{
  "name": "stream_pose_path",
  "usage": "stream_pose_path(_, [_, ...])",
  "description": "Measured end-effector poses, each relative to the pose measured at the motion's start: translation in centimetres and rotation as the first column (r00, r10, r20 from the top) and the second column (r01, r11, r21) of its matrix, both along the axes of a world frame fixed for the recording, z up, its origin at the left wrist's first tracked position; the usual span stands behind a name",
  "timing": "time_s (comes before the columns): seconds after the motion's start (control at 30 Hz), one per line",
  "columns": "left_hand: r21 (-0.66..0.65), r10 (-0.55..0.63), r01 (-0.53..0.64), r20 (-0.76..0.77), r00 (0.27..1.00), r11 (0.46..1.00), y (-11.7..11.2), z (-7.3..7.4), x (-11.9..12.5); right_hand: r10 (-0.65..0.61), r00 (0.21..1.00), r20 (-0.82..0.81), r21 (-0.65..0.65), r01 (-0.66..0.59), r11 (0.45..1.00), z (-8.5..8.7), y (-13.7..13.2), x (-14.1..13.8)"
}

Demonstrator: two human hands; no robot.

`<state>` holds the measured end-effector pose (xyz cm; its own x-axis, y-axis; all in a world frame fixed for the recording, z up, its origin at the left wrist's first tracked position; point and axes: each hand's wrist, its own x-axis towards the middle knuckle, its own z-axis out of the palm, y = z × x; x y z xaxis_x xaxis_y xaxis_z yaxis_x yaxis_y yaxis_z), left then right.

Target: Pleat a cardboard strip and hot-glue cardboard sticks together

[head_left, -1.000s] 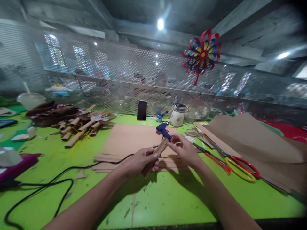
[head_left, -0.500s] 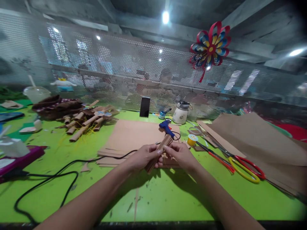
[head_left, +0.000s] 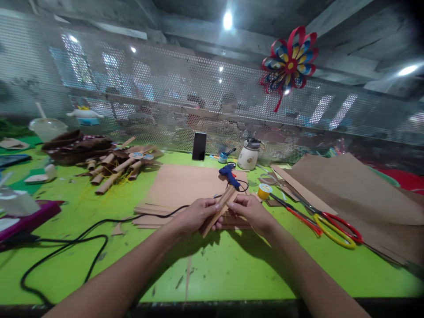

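A bundle of narrow brown paper strips point(head_left: 216, 218) slants between my hands, above the near edge of a stack of brown paper sheets point(head_left: 185, 181). My left hand point(head_left: 202, 213) is closed round the bundle from the left, with fingertips showing beneath it. On the other side, my right hand point(head_left: 247, 211) pinches the bundle's right edge between thumb and fingers. Just beyond the bundle's upper end, a blue glue gun point(head_left: 229, 175) rests on the sheets. A yellow spool point(head_left: 264, 191) stands to the right of my right hand.
Scissors point(head_left: 334, 229) with red and yellow handles and large brown paper point(head_left: 347, 194) lie right. Rolled paper tubes point(head_left: 111, 179) are piled left. A black cable point(head_left: 106, 221) crosses near a purple power strip point(head_left: 36, 221). Behind stand a phone point(head_left: 199, 146) and a white jar point(head_left: 248, 157).
The bundle has turned slightly in my hands, so a flat, paler strip face now shows where thin edges showed before. Both hands stay in nearly the same place.
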<state>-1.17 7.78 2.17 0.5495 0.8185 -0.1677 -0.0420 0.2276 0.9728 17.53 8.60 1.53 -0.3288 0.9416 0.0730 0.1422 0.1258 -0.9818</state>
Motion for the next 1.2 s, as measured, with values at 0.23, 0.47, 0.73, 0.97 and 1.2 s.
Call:
stream_pose_path(0.23, [0.072, -0.035, 0.039, -0.058, 0.998, 0.997, -0.1, -0.5, 0.0, -0.083, 0.971, -0.223, -0.153, 0.049, 0.987, 0.0, 0.1, 0.2])
stream_pose_path(0.47, [0.102, -0.064, 0.087, -0.213, 0.975, 0.991, 0.2, -0.8, -0.2, -0.262, 0.958, 0.116, 0.080, 0.253, 0.964, 0.1, 0.3, 0.5])
stream_pose_path(0.73, [0.168, -0.089, 0.151, -0.327, 0.941, 0.974, 0.3, -0.6, -0.5, -0.384, 0.820, 0.425, 0.759, -0.091, 0.645, 1.5, -0.4, 1.6])
stream_pose_path(0.97, [0.241, -0.112, 0.237, -0.439, 0.892, 0.941, -0.7, 1.0, -0.2, -0.156, 0.701, 0.696, 0.598, -0.444, 0.667, 1.3, -0.3, 1.8])
stream_pose_path(1.2, [0.262, -0.209, 0.349, -0.444, 0.872, 0.900, -0.4, 0.2, -0.7, -0.094, 0.683, 0.724, 0.560, -0.503, 0.658, 1.4, -0.6, 1.6])
